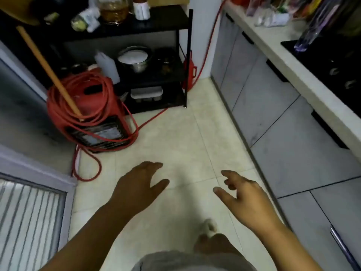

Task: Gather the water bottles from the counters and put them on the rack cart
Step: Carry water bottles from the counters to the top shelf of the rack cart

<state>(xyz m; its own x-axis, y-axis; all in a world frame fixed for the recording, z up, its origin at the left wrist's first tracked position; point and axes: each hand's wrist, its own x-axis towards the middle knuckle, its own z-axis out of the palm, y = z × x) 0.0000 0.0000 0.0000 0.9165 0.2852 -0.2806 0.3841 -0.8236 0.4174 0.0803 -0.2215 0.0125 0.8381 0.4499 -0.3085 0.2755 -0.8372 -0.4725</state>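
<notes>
A black rack cart (172, 24) stands at the far end of the floor, with shelves at three heights. On its top shelf a small plastic bottle (86, 20) lies on its side beside a large jar of amber liquid (113, 10). A clear bottle (312, 30) leans on the light counter (277, 45) at the upper right, blurred. My left hand (136, 184) and my right hand (244, 194) hover over the tiled floor, fingers loose, holding nothing.
A red hose coil (78, 102) lies over a red heater on the floor at left, with a wooden handle (48, 69) leaning on it. A pot (134, 59) and a white jug (108, 66) occupy the middle shelf. Grey cabinets (273, 106) line the right side. My foot (210, 226) shows below.
</notes>
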